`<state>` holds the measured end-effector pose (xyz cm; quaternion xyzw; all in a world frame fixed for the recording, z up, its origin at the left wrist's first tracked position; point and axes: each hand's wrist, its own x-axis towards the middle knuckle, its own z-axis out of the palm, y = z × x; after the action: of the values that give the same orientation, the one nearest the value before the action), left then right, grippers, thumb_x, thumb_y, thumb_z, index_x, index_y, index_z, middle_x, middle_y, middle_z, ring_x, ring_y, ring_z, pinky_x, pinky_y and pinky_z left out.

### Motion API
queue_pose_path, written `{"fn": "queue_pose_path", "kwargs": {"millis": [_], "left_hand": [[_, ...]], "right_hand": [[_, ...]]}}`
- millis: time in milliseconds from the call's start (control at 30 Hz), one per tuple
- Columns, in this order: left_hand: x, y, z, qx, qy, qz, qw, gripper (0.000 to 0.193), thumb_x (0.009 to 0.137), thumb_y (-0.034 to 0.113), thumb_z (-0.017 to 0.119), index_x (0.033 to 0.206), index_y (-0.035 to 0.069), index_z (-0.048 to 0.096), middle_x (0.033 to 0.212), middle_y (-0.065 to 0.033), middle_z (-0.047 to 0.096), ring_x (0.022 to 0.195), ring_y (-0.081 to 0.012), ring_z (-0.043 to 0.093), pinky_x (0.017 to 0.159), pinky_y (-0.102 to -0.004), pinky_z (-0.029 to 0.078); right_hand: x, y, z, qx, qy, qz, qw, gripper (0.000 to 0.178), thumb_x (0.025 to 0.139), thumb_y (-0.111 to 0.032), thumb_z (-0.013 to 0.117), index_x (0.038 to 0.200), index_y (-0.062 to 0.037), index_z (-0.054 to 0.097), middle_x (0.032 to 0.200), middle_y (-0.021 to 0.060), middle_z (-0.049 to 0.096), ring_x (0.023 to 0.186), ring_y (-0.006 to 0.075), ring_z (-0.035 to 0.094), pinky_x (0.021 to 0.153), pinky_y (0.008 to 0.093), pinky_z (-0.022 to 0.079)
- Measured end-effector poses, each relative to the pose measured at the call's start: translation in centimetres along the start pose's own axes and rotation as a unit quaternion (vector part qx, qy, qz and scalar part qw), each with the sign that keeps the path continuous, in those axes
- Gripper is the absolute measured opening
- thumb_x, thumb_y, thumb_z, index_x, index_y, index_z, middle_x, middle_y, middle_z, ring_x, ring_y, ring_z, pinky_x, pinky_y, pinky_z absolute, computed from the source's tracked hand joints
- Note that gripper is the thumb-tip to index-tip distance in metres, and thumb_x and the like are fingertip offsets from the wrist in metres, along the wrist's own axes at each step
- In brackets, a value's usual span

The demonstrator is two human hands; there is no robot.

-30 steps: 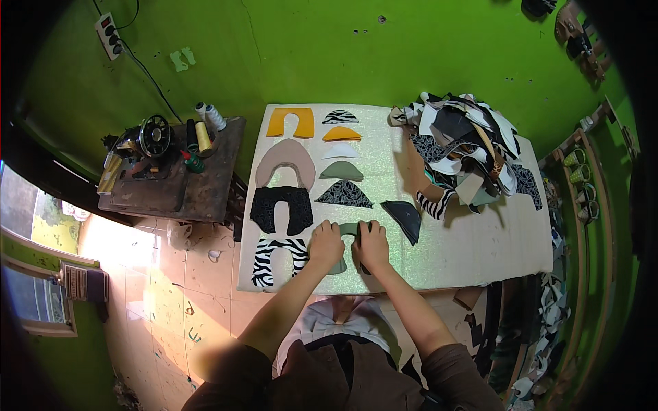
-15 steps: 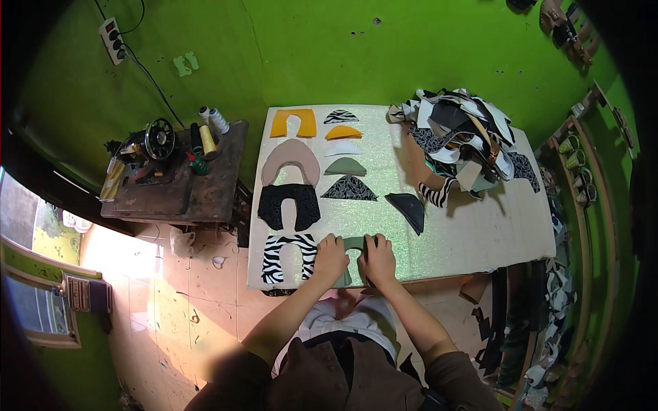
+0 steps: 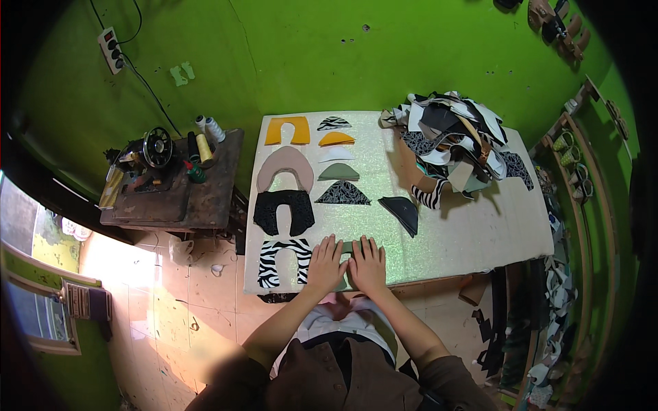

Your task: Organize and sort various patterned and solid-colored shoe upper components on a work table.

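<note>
Near the table [image 3: 480, 240] edge, both hands, left [image 3: 326, 264] and right [image 3: 368, 265], fingers loosely spread, press flat on a grey-green piece [image 3: 347, 248], mostly hidden.

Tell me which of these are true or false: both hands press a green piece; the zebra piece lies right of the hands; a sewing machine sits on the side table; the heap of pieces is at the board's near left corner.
1. Both hands, left hand and right hand, press a green piece: true.
2. The zebra piece lies right of the hands: false, it lies left.
3. A sewing machine sits on the side table: true.
4. The heap is at the near left corner: false, far right.
</note>
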<state>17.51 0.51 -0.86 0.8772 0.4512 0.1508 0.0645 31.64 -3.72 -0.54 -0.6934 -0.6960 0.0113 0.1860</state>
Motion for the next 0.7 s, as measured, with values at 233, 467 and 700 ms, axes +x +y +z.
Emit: {"fn": "queue_pose_path", "kwargs": {"millis": [233,467,700], "left_hand": [[6.7,2.1,-0.8,-0.028,0.016,0.041,0.999,0.049,0.082,0.026,0.055,0.126,0.005,0.046,0.132,-0.0172,0.043,0.123,-0.0298,0.040,0.102,-0.0416,0.032],[12.5,5.8,0.3,-0.098,0.011,0.026,0.995,0.053,0.081,0.023,0.059,0.126,0.000,0.042,0.125,-0.0212,0.046,0.117,-0.0346,0.044,0.098,-0.0426,0.035],[13.4,6.9,0.9,-0.159,0.041,-0.045,0.985,0.058,0.081,0.023,0.061,0.127,-0.002,0.038,0.121,-0.0211,0.047,0.113,-0.0340,0.045,0.095,-0.0416,0.036]], "right_hand": [[5.1,6.5,-3.0,0.010,0.071,0.081,0.994,0.057,0.074,-0.020,0.060,0.125,-0.0008,0.044,0.126,0.0282,0.039,0.120,0.0427,0.036,0.101,0.0485,0.030],[9.4,11.8,-4.0,0.006,-0.036,0.080,0.996,0.068,0.071,-0.026,0.063,0.131,-0.0042,0.039,0.130,0.0265,0.035,0.123,0.0405,0.033,0.101,0.0468,0.029],[9.6,14.3,-5.2,0.066,-0.079,0.018,0.995,0.055,0.073,-0.025,0.064,0.121,-0.0039,0.050,0.123,0.0213,0.044,0.116,0.0363,0.041,0.097,0.0425,0.037]]}}
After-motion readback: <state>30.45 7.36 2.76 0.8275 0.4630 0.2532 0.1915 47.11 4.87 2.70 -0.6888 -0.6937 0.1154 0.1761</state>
